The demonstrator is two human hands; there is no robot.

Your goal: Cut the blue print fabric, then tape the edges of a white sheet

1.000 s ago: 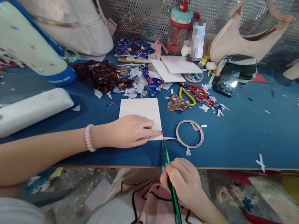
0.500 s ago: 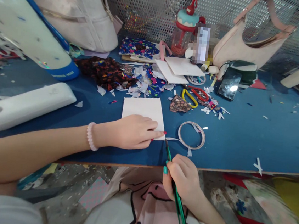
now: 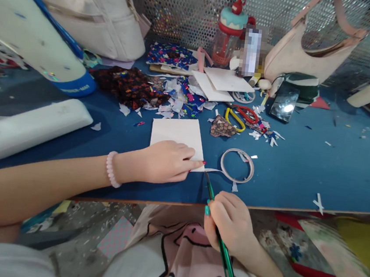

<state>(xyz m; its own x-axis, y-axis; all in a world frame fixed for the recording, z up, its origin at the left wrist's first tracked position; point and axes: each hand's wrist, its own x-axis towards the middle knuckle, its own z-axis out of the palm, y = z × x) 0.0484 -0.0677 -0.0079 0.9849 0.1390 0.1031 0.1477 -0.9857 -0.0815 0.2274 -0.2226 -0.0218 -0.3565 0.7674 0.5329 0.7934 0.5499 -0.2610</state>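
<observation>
- Lettering (image 3: 75, 87) runs round the blue base of the pale bottle (image 3: 28, 25) at the left; it is too small and slanted to read with certainty.
- The white device (image 3: 37, 127) below it carries a round grey button and a faint mark near its far end, also illegible.
- A pixelated patch (image 3: 251, 53) covers an upright, screen-like object beside the cup (image 3: 233, 20) with the blue and red lid, so whatever it displays is hidden.
- The dark phone (image 3: 284, 105) lies face up, its glass showing only a bright reflection.
- The left forearm comes in from the left side, a pink beaded bracelet (image 3: 112, 169) round its wrist. The left hand (image 3: 167, 162) lies palm down over the white card (image 3: 177, 131), index finger stretched to the near right corner, the others more bent; these fingers press rather than pinch.
- The card rests flat on the blue worktop (image 3: 287, 167), close to its front edge.
- The right hand (image 3: 231, 220), teal-nailed, is raised at the worktop's edge, in front of the shirt (image 3: 188, 262). Its fingers are clamped round a slim green tool (image 3: 226, 257), which slants up to the card's corner.
- By that corner, a narrow strip (image 3: 213, 170) leads to the tape roll (image 3: 251, 169).
</observation>
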